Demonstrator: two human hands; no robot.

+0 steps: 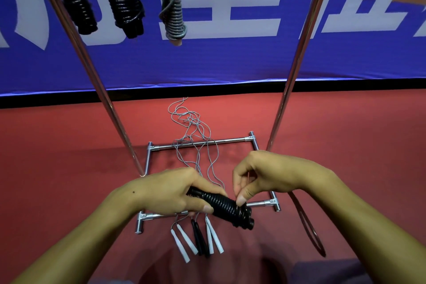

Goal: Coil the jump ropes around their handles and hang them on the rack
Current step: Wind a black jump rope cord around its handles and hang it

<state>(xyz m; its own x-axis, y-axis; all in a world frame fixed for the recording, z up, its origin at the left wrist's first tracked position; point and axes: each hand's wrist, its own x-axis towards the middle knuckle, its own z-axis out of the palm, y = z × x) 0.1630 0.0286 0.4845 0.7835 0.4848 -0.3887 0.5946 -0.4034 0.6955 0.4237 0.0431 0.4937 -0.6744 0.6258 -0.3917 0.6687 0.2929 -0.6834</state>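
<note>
My left hand (168, 191) wraps tight round the black coiled jump rope (221, 206), held above the rack's (198, 143) near base bar, while my right hand (260, 175) pinches its cord at the right end. Below lie white and black handles (200, 238), grey cords tangling beyond. Three coiled ropes (173, 4) hang higher, tops cut off.

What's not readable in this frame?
- Head view: the rack top bar and the tops of the three hung ropes are cut off by the top edge.
- The black coil near end is hidden by the left hand.
- What the right hand pinches: too small.
</note>
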